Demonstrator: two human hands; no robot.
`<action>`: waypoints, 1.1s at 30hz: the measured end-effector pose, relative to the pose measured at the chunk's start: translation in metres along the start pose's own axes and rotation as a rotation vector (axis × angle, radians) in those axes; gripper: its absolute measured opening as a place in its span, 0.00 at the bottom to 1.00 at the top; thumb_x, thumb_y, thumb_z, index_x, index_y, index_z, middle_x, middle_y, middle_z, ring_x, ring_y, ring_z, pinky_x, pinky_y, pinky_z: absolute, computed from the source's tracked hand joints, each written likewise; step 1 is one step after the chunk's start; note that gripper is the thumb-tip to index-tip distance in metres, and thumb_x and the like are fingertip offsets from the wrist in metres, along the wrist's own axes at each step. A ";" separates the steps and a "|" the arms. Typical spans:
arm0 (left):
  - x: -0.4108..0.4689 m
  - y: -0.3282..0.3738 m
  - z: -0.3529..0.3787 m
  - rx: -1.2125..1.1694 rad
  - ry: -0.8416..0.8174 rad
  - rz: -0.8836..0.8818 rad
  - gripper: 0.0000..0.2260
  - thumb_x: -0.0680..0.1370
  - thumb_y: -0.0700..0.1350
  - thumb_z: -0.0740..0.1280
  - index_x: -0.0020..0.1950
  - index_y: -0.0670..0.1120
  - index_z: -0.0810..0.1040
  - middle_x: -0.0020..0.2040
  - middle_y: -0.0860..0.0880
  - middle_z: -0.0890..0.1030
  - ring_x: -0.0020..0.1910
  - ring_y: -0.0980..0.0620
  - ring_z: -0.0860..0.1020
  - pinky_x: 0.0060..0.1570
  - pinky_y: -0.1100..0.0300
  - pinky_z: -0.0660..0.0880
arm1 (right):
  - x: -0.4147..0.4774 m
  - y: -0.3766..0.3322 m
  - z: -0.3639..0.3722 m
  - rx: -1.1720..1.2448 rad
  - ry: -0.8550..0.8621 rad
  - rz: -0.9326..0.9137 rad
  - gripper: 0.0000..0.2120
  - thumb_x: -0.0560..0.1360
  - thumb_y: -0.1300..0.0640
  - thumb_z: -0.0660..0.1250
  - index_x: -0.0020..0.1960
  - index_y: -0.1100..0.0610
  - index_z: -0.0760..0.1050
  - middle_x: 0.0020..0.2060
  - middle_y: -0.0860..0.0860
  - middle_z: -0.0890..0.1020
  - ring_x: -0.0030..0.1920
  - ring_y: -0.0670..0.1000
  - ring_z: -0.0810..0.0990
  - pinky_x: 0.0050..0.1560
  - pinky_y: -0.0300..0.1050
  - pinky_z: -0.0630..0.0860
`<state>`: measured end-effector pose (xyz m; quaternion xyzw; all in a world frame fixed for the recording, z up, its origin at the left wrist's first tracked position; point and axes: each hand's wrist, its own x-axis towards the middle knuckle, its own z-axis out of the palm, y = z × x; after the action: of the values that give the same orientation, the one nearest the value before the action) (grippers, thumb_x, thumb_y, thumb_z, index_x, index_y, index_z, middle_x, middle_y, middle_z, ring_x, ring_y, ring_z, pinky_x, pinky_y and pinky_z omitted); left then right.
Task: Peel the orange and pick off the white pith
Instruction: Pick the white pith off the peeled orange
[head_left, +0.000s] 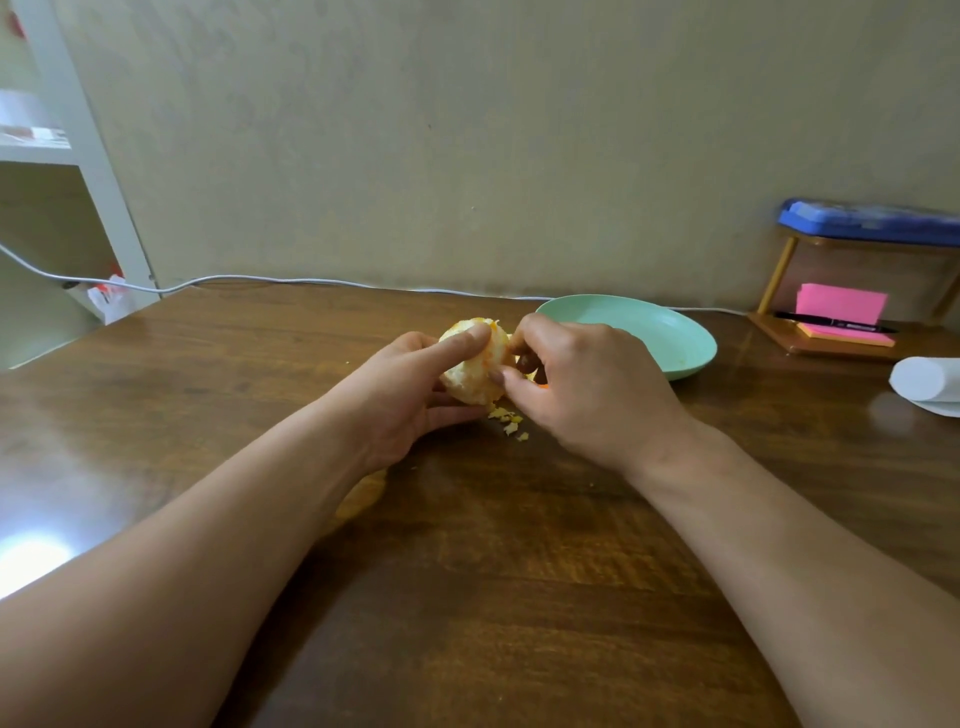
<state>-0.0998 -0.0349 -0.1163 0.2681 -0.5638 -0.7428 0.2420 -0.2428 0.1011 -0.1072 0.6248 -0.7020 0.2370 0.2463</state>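
The orange (475, 371) is mostly peeled, pale with white pith and a few orange flecks of rind. My left hand (410, 395) grips it from the left, forefinger laid across its top and thumb underneath. My right hand (582, 384) is at its right side, fingers curled, thumb and fingertips pinching at the pith on the fruit's surface. Small scraps of pith and peel (509, 418) lie on the wooden table (493, 571) just below the fruit. A larger piece of peel (363, 493) shows under my left forearm.
A mint-green plate (670, 338) sits just behind my right hand. At the right stand a small wooden rack (831, 332) with pink sticky notes and a pen, a blue box on top, and a white roll (924, 382). A white cable runs along the wall.
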 end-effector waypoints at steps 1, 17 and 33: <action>0.000 -0.001 0.000 0.042 0.025 0.011 0.34 0.70 0.56 0.80 0.69 0.41 0.73 0.61 0.38 0.85 0.54 0.43 0.88 0.55 0.46 0.86 | 0.000 -0.001 0.000 -0.017 -0.014 -0.005 0.12 0.82 0.45 0.67 0.46 0.52 0.71 0.35 0.47 0.76 0.36 0.56 0.77 0.35 0.48 0.66; 0.001 -0.005 0.001 0.140 0.058 0.024 0.29 0.74 0.56 0.80 0.66 0.41 0.74 0.62 0.39 0.84 0.55 0.43 0.88 0.51 0.48 0.86 | -0.001 0.005 0.002 0.019 -0.046 0.017 0.08 0.82 0.52 0.64 0.46 0.54 0.74 0.36 0.50 0.78 0.37 0.57 0.77 0.35 0.52 0.72; -0.002 -0.007 0.009 0.299 0.147 0.090 0.28 0.73 0.59 0.80 0.62 0.45 0.74 0.59 0.43 0.82 0.54 0.46 0.87 0.47 0.50 0.87 | 0.001 -0.011 -0.003 -0.101 -0.005 -0.006 0.12 0.80 0.54 0.68 0.43 0.51 0.65 0.31 0.47 0.69 0.31 0.56 0.66 0.30 0.45 0.55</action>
<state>-0.1043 -0.0255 -0.1204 0.3294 -0.6602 -0.6173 0.2731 -0.2317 0.1007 -0.1041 0.6141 -0.7120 0.1989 0.2762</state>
